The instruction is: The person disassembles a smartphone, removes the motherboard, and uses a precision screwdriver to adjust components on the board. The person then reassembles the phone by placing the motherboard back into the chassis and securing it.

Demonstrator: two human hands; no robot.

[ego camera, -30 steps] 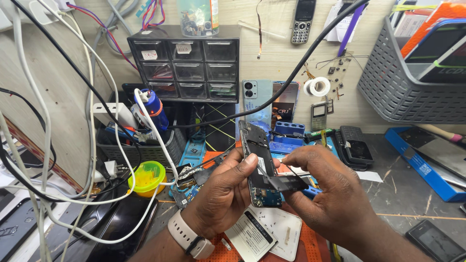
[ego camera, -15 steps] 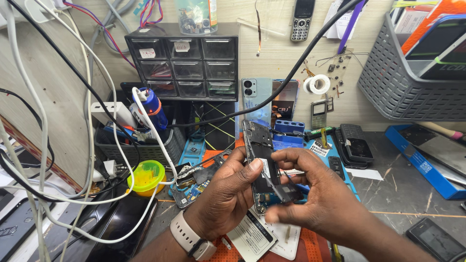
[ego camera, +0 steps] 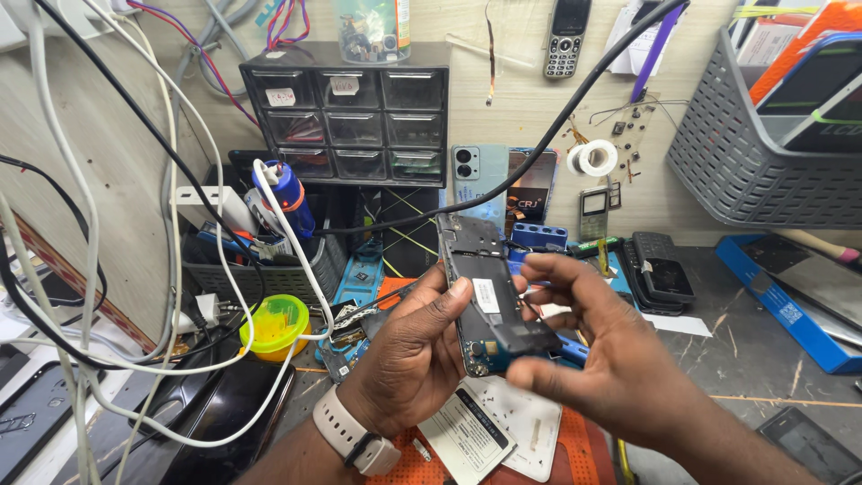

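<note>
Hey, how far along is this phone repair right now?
Done: the opened phone has its back cover off, its insides showing. In hand: the left hand holds the phone upright while the right hand grips a small black part at its lower end. Left: the phone is still open, and a white card lies on the orange mat below.

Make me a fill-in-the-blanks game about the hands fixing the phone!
1. The left hand holds an opened phone with its back cover ____.
2. The right hand pinches a small ____ part at the phone's lower end.
3. The left wrist wears a ____ watch band.
4. Left of the hands stands a small ____ cup.

Missing words: off; black; white; yellow
</note>
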